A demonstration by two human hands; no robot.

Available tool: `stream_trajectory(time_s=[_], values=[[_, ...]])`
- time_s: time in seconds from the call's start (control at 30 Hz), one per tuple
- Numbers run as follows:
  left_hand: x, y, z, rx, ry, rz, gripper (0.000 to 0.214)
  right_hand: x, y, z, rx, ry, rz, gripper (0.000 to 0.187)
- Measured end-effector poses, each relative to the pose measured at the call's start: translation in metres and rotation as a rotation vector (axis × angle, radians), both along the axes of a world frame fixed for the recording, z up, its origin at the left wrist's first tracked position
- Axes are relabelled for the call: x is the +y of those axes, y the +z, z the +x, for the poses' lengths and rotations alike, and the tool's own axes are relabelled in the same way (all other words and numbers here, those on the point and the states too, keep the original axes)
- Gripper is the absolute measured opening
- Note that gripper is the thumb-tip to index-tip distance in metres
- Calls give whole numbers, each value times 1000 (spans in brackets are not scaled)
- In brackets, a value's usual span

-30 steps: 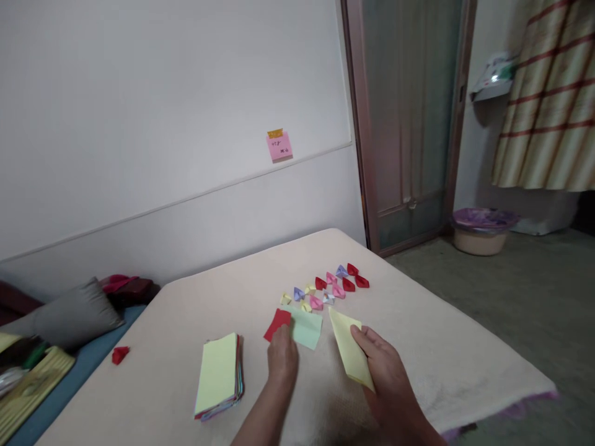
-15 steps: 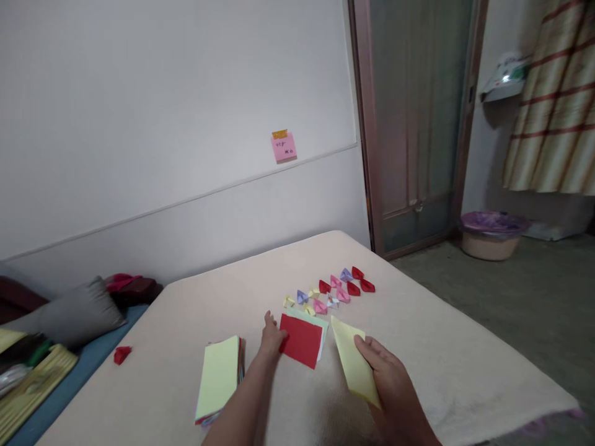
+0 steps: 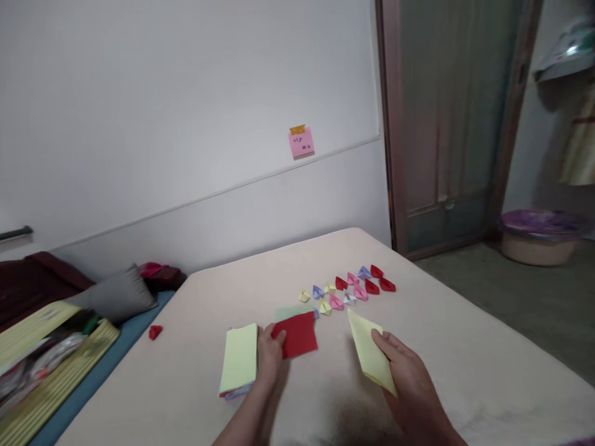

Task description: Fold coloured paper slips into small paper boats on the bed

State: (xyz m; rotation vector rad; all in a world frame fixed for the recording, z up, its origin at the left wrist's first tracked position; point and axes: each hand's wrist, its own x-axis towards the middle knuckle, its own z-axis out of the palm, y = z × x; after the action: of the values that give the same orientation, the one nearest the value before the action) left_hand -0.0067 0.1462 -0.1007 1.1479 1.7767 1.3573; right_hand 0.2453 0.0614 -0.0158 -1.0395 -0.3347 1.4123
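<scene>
My left hand (image 3: 269, 354) pinches the left edge of a red paper sheet (image 3: 297, 334), which lies over a pale green sheet (image 3: 290, 311) on the cream mattress (image 3: 441, 347). Just left of that hand lies a stack of coloured papers (image 3: 239, 359) with a yellow-green sheet on top. My right hand (image 3: 409, 378) holds a folded yellow paper (image 3: 369, 350) by its lower end, fingers closed round it. Beyond both hands a row of small folded paper pieces (image 3: 348, 288) in red, pink, purple and yellow runs toward the far right.
A single red folded piece (image 3: 155, 332) lies near the mattress's left edge. Left of it are a grey pillow (image 3: 116, 294), a blue mat and a yellow-green mat (image 3: 56, 384) with clutter. A pink note (image 3: 301, 142) is stuck to the wall. A door and a basin (image 3: 542, 235) stand right.
The red sheet, earlier folded back and small, was spread over the green sheet, then drawn left toward the stack by my left hand. The view has swung left. My right hand kept its yellow paper.
</scene>
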Motion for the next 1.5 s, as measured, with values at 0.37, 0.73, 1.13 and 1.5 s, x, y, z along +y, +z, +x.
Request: stream_trajectory(time_s=[0.37,0.73,1.13,1.5], values=[[-81,15,-54,-642,501,-88,7,-5,-12,-24,37,44,26,26],[-148,45,32,-850,-79,-289,37,-9,-37,-56,-426,149,295,31],[-158,36,60,-527,-315,-124,20,-35,-44,-74,-993,178,496,23],[-159,37,49,-373,-286,-167,28,-27,-48,-67,-1056,73,490,25]])
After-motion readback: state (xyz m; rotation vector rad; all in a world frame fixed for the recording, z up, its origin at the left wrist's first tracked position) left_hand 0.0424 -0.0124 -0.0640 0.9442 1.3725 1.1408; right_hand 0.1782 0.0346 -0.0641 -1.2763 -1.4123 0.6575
